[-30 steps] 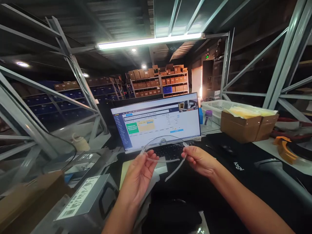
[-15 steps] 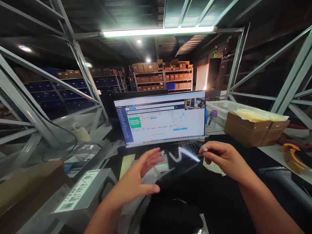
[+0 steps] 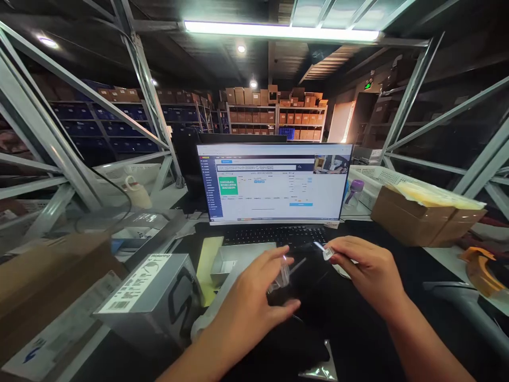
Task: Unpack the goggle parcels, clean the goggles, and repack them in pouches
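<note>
My right hand [image 3: 363, 265] is closed in a pinch on a small white printed tag [image 3: 327, 253]. A thin shiny strip extends from the tag's upper left. My left hand [image 3: 260, 289] hovers to the left with its thumb and fingers apart. Behind its fingers shows a clear plastic piece [image 3: 283, 276], partly hidden; whether it touches the hand I cannot tell. Under my right hand lies a pale flat item [image 3: 341, 270], mostly covered. Left of my left hand stands a grey printed box [image 3: 159, 302], and an open white box [image 3: 222, 265] lies behind the hand.
A monitor [image 3: 274, 185] stands behind the black keyboard [image 3: 274, 235]. At right are a cardboard box [image 3: 413, 217], a grey handheld scanner [image 3: 461, 302] and an orange tape dispenser [image 3: 483, 273]. A clear plastic bag [image 3: 324, 366] lies at the front. Another carton [image 3: 51, 286] sits far left.
My view has tilted downward. My left hand has moved right, closer to my right hand. My right hand still pinches the small tag, whose printed side now shows.
</note>
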Tool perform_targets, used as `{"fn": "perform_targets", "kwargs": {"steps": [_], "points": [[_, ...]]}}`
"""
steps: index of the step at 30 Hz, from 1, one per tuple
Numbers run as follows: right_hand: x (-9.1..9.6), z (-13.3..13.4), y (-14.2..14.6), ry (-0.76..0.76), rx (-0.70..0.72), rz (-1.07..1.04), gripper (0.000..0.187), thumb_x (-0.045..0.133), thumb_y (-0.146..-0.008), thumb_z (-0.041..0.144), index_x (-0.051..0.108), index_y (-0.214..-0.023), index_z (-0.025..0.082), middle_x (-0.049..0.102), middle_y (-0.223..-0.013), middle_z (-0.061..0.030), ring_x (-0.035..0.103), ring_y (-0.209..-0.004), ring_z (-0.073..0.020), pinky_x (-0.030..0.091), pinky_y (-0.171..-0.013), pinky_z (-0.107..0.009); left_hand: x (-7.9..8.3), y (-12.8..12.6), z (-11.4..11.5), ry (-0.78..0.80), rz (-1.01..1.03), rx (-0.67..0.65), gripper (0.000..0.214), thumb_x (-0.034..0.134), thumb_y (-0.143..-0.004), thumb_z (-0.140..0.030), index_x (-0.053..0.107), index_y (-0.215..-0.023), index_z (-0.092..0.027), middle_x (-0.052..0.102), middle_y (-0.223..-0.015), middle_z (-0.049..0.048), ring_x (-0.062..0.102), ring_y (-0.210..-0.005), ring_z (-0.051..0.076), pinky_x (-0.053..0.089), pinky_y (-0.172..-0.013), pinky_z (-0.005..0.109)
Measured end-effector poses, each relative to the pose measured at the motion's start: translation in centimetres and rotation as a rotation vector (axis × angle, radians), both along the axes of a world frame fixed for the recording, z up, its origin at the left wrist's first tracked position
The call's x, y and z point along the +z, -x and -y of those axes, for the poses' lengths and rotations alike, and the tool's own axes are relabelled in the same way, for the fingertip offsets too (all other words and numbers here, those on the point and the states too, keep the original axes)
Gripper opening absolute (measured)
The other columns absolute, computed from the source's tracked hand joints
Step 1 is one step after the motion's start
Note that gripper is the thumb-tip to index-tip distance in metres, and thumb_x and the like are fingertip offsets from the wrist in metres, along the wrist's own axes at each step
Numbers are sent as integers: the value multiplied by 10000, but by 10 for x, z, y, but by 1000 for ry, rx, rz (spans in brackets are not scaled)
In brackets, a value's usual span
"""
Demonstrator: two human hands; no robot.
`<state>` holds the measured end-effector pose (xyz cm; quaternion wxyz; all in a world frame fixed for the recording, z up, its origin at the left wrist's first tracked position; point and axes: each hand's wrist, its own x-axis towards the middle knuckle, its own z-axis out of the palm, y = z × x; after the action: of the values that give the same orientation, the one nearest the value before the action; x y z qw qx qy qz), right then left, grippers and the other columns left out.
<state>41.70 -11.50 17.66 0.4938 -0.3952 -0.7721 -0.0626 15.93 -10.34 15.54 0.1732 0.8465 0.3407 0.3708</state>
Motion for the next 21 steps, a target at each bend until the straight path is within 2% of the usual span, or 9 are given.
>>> {"fn": "perform_targets", "kwargs": {"steps": [3, 6, 8, 10, 13, 15, 18, 21], "points": [[-2, -1, 2, -17, 4, -7, 147, 641, -937, 146, 755, -960, 237, 769, -911, -22, 734, -848, -169, 594, -787, -255, -8, -4, -6, -141, 58, -7, 306, 760, -815, -170, 680, -1102, -243, 661, -1307, 76, 644, -1187, 249, 552, -1025, 414], [-2, -2, -6, 16, -32, -41, 170, 655, -938, 211, 755, -1067, 256, 766, -1026, -33, 731, -907, -186, 601, -796, -281, -13, -4, -12, -286, 76, -8, 168, 703, -862, -139, 683, -1009, -219, 667, -1278, 76, 659, -1132, 232, 585, -945, 384], [0, -5, -21, 98, -127, -87, 201, 683, -920, 293, 748, -1107, 259, 755, -1077, -46, 728, -884, -201, 601, -758, -302, -14, -4, -14, -341, 85, -10, 111, 674, -878, -116, 671, -950, -202, 670, -1253, 77, 663, -1103, 223, 592, -914, 372], [2, -11, -43, 261, -283, -79, 219, 694, -901, 368, 753, -1074, 249, 759, -1023, -52, 721, -829, -215, 580, -712, -318, -14, -3, -16, -374, 84, -11, 103, 666, -881, -107, 666, -936, -194, 676, -1219, 75, 666, -1074, 215, 594, -887, 360], [-2, -29, -75, 690, -480, 141, 198, 667, -910, 357, 751, -1030, 225, 762, -955, -49, 706, -846, -219, 533, -712, -310, -13, -4, -17, -422, 70, -19, 171, 660, -891, -107, 677, -1031, -203, 678, -1185, 67, 666, -1045, 202, 583, -870, 345], [-11, -44, -89, 948, -515, 285, 154, 715, -869, 262, 750, -1003, 195, 761, -966, -55, 700, -874, -210, 513, -724, -287, -13, -3, -17, -442, 55, -25, 186, 655, -904, -117, 674, -1065, -209, 674, -1176, 59, 663, -1040, 189, 572, -878, 329], [-29, -67, -99, 1153, -540, 347, 178, 813, -763, 135, 743, -926, 152, 751, -948, -55, 696, -867, -192, 525, -752, -278, -14, 1, -20, -474, 40, -1, 172, 670, -915, -159, 673, -1077, -215, 667, -1187, 50, 658, -1060, 184, 557, -914, 316], [-44, -82, -101, 1309, -560, 394, 131, 760, -869, 214, 706, -958, 135, 723, -974, -41, 688, -872, -174, 568, -809, -344, -14, 3, -23, -506, 43, 53, 171, 690, -914, -214, 681, -1084, -229, 678, -1170, 31, 673, -1025, 180, 553, -918, 307]]}}
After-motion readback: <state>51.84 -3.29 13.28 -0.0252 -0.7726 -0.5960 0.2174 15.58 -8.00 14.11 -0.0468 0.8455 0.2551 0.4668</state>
